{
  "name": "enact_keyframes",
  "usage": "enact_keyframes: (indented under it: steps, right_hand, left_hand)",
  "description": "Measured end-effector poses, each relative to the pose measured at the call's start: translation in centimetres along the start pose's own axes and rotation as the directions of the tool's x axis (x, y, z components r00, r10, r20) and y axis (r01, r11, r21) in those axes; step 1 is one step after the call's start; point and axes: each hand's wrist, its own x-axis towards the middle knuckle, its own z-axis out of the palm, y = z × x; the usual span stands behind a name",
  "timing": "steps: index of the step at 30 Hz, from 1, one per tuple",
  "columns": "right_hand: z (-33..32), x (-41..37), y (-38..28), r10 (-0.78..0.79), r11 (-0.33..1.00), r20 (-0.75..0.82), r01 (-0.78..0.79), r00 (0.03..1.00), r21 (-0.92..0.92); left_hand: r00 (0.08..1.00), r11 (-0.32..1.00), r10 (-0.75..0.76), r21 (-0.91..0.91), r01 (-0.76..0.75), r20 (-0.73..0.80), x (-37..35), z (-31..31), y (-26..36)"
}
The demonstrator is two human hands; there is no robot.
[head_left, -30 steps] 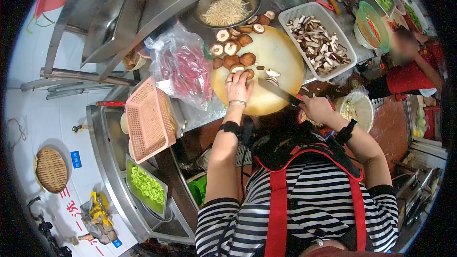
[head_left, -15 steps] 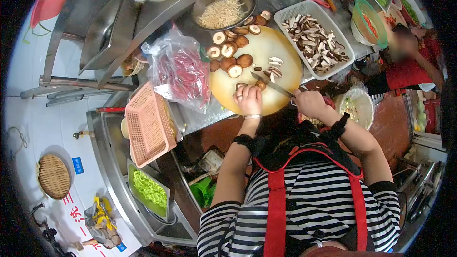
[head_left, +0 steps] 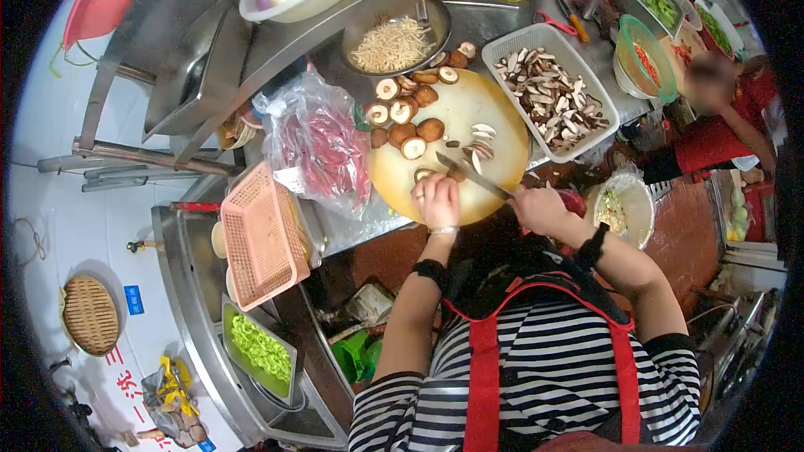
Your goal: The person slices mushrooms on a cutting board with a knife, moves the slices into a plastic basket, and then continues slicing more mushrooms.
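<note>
Mushrooms [head_left: 431, 129] are brown, board [head_left: 469, 100] yellow, basket [head_left: 264, 234] pink

A working restaurant kitchen: a long stainless steel surface [head_left: 492, 18] crowded with a round chopping board [head_left: 461, 105], a white basket [head_left: 553, 88] heaped with sliced mushrooms, a metal bowl [head_left: 394, 40] of shredded vegetable, a bag of red chillies [head_left: 322, 138], and a steel sink [head_left: 180, 276] against white wall tiles

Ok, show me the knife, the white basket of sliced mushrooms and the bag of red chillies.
knife [head_left: 473, 177], head view, middle of the blade.
basket [head_left: 584, 71], head view, its right rim.
chilli bag [head_left: 322, 146], head view, middle of the plastic.
</note>
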Motion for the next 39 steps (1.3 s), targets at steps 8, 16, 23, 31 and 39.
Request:
enact_keyframes:
  steps: [8,16,23,31,39]
  right_hand:
    - [-0.9,-0.3,-0.4,-0.026,0.999,-0.049,0.028,0.998,0.042]
    - [0.2,0.6,0.0,-0.012,1.000,-0.018,0.012,1.000,-0.009]
    - [-1.6,0.9,-0.1,0.061,0.998,-0.008,-0.061,0.998,0.028]
    - [-0.2,1.6,-0.7,0.048,0.999,0.060,-0.048,0.997,-0.001]
    - [0.3,1.3,-0.6,0.020,1.000,0.027,-0.020,0.999,-0.021]
  left_hand:
    - [0.998,0.997,-0.053,-0.053,0.052,-0.016,0.0,0.0,-0.4]
    - [0.848,0.748,-0.519,-0.426,0.509,0.103,0.4,-1.1,-3.0]
    - [0.968,0.972,-0.230,-0.020,0.233,0.104,0.0,-2.9,-1.9]
    - [0.986,0.997,-0.073,-0.015,0.076,0.151,-0.2,-2.3,-1.7]
    - [0.992,0.990,-0.088,0.121,0.076,0.090,-0.7,-0.8,0.6]
